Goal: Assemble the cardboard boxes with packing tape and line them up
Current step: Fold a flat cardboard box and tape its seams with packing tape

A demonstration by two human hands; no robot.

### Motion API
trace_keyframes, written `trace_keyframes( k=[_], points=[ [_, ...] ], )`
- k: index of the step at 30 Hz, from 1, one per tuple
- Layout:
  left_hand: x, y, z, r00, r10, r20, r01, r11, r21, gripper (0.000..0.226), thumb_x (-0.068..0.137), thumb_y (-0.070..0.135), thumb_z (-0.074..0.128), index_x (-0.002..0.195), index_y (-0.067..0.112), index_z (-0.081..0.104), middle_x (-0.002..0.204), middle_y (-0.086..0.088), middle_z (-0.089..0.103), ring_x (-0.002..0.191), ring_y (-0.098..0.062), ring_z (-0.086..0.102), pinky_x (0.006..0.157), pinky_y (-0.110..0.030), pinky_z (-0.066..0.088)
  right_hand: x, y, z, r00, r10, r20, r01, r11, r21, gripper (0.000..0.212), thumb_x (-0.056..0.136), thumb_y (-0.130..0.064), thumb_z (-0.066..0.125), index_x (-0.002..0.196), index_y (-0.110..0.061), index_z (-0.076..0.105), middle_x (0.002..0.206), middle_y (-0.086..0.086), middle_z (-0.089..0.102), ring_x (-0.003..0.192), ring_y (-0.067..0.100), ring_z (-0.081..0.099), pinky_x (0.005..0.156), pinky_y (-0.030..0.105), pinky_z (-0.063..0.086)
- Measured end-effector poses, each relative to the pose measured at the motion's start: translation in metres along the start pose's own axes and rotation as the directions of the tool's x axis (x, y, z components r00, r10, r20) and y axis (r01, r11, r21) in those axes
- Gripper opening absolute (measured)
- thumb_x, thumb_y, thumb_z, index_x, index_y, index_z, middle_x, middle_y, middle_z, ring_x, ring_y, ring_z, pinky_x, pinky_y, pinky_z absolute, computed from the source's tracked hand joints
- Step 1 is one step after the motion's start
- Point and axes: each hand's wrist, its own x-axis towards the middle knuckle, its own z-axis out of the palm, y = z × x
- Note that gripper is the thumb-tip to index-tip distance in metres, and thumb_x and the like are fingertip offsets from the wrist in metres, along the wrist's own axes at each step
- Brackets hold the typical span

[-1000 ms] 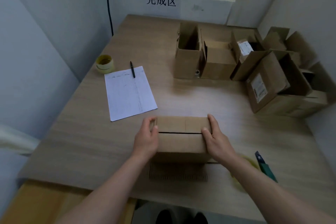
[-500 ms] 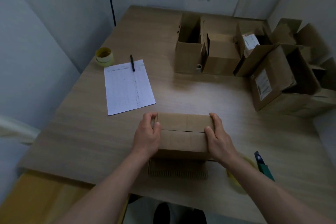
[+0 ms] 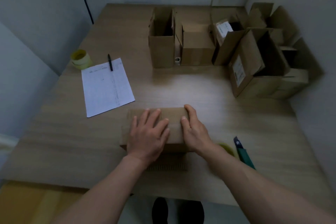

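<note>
Left hand [image 3: 147, 137] lies flat on top of the cardboard box [image 3: 172, 123], fingers [image 3: 154, 117] straight and spread, just pressing down. Right hand [image 3: 193, 131] grips the box's right end, fingers curled over the far corner and thumb on top. The box sits on the table [image 3: 181, 89] near the front edge. A green box cutter [image 3: 243, 153] lies just right of that forearm. Further back there's a row of open boxes [image 3: 198, 45], plus a paper sheet [image 3: 107, 85], pen [image 3: 110, 62] and tape roll [image 3: 81, 59] on the left.
</note>
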Motion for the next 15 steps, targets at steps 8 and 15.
trace_keyframes(
  k=[8,15],
  points=[
    [0.000,0.000,0.002,0.997,-0.004,-0.076,0.002,0.999,-0.032,0.039,0.094,0.047,0.040,0.111,0.028,0.069,0.138,-0.003,0.054,0.132,-0.034,0.044,0.101,-0.058,0.039,-0.067,0.127,-0.095,0.930,-0.325,0.174,0.359,0.693,-0.625,0.038,0.061,-0.024,0.070,0.099,-0.029,0.070,0.107,-0.007,0.065,0.096,0.021,0.058,0.079,0.031,0.049],
    [-0.003,0.000,-0.003,0.999,-0.027,-0.024,0.025,0.998,-0.065,0.043,0.095,0.051,0.033,0.118,0.032,0.065,0.143,0.001,0.050,0.138,-0.029,0.037,0.107,-0.057,0.034,-0.069,0.170,-0.078,0.907,-0.311,0.286,0.421,0.613,-0.668,0.015,0.068,-0.038,0.069,0.079,-0.028,0.071,0.116,-0.003,0.067,0.109,0.027,0.058,0.090,0.041,0.050]
  ],
)
